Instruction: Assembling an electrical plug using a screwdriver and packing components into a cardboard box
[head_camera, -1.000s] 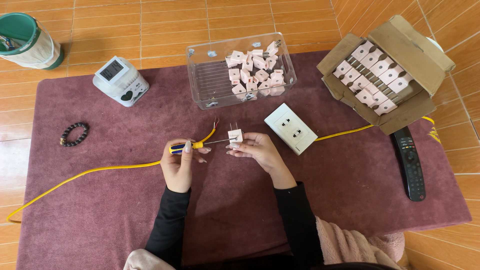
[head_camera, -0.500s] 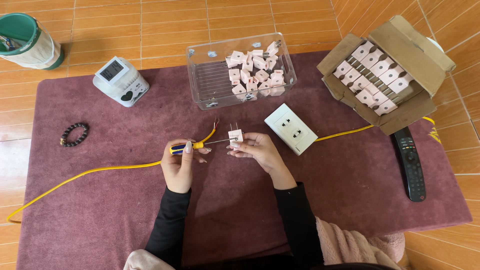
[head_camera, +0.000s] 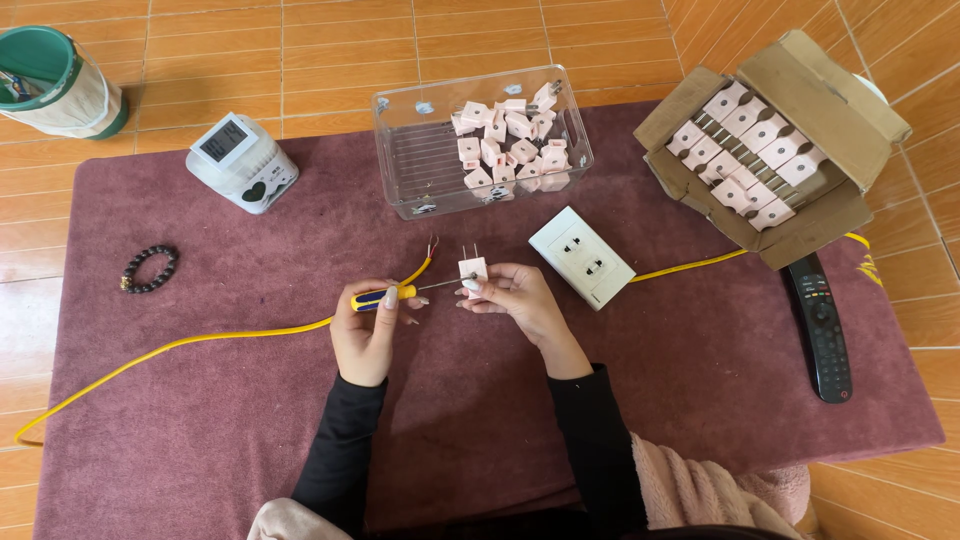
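Carefully: your left hand (head_camera: 365, 325) grips the screwdriver (head_camera: 400, 294), right hand (head_camera: 515, 297) pinches the pink plug (head_camera: 472, 270); the tip, probably in the screw, could slip and stab fingers.

Maroon mat (head_camera: 200, 440) w/ a fuzzy, even tone, on orange-brown floor tiles (head_camera: 300, 40) w/ pale grout lines. Left hand (head_camera: 365, 335) grips a screwdriver (head_camera: 385, 296), handle yellow & blue, shaft silver. Right hand (head_camera: 515, 300) holds a pale pink plug (head_camera: 472, 270) w/ silver prongs; both sleeves black. Yellow wire (head_camera: 200, 340), red & bare ends. Clear plastic bin (head_camera: 420, 160) of pink plugs. White wall socket (head_camera: 582, 257). Brown cardboard box (head_camera: 800, 80), pink plugs w/ dark dots inside. Black remote (head_camera: 822, 325), red button. White clock (head_camera: 242, 162), grey screen, black heart. Black bead bracelet (head_camera: 150, 268). Green bucket (head_camera: 45, 60), cream wrap.
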